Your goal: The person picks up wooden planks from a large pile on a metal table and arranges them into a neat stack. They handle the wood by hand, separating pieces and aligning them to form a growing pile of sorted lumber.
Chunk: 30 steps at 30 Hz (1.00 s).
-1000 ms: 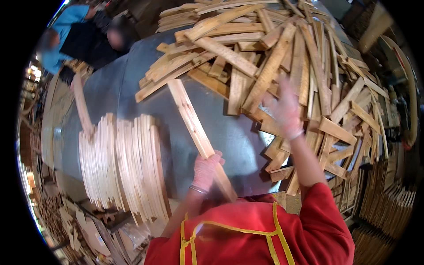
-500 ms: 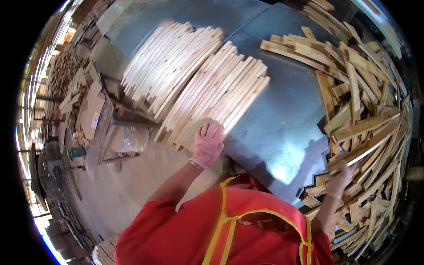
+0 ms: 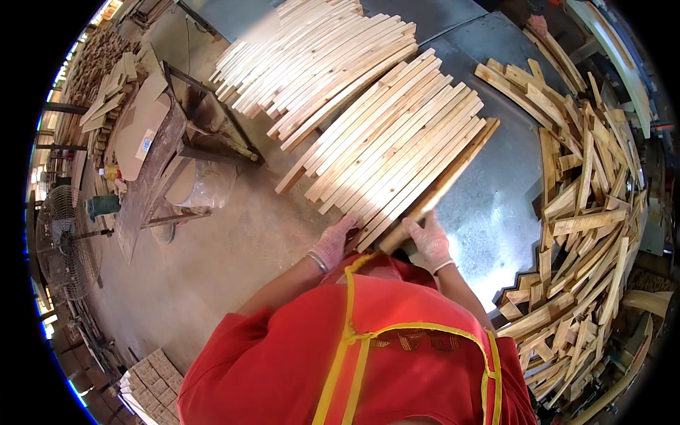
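Observation:
My right hand point(image 3: 429, 242), in a pale pinkish work glove, grips the near end of a wooden strip point(image 3: 453, 173). This strip lies slanted along the right edge of a row of light wooden strips point(image 3: 397, 134) laid side by side on a grey metal table point(image 3: 489, 205). My left hand point(image 3: 333, 243), gloved alike, rests with its fingers stretched against the near ends of the row. A second row of strips point(image 3: 319, 64) lies beyond, to the left. The undersides of both hands' fingers are hidden.
A big jumbled heap of wood pieces point(image 3: 584, 219) fills the right side. At the upper right, another person's gloved hand point(image 3: 537, 26) is by some long strips. To the left stand a wooden stand point(image 3: 212, 150), a fan point(image 3: 64, 241) and stacked wood blocks point(image 3: 152, 386).
My right hand has come from the heap to the row, bringing a wooden strip to its right edge. My left hand has shifted to the strips' near ends. The view has moved too.

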Tool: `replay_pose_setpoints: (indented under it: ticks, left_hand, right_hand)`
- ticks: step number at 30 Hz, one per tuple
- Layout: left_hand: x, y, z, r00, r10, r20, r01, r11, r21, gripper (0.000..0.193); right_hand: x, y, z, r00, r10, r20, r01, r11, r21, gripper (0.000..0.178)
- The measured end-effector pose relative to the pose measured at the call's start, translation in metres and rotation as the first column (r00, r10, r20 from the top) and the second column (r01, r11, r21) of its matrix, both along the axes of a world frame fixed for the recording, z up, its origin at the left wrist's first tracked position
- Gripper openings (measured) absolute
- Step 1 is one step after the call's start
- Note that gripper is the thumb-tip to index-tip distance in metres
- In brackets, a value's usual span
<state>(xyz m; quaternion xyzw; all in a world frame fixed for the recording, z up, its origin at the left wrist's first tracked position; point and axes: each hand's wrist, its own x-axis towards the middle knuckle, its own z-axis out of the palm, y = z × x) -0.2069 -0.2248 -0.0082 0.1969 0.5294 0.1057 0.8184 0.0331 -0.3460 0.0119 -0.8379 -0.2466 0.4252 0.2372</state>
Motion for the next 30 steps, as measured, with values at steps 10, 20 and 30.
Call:
replay_pose_setpoints:
  ticks: [10, 20, 30]
  left_hand:
    - [-0.018, 0.034, 0.053, 0.955, -0.189, 0.228, 0.173, 0.981, 0.087, 0.061]
    - [0.170, 0.098, 0.125, 0.369, -0.627, -0.686, 0.925, 0.177, 0.336, 0.079]
    - [0.115, 0.280, 0.102, 0.068, 0.213, -0.975, 0.996, -0.073, 0.053, 0.067]
  right_hand:
    - [0.150, -0.075, 0.021, 0.555, -0.828, -0.076, 0.703, 0.419, 0.575, 0.079]
    - [0.372, -0.145, 0.036, 0.110, -0.715, 0.690, 0.904, 0.361, 0.230, 0.089]
    - [0.191, -0.105, 0.033, 0.400, -0.910, -0.107, 0.784, 0.279, 0.554, 0.075]
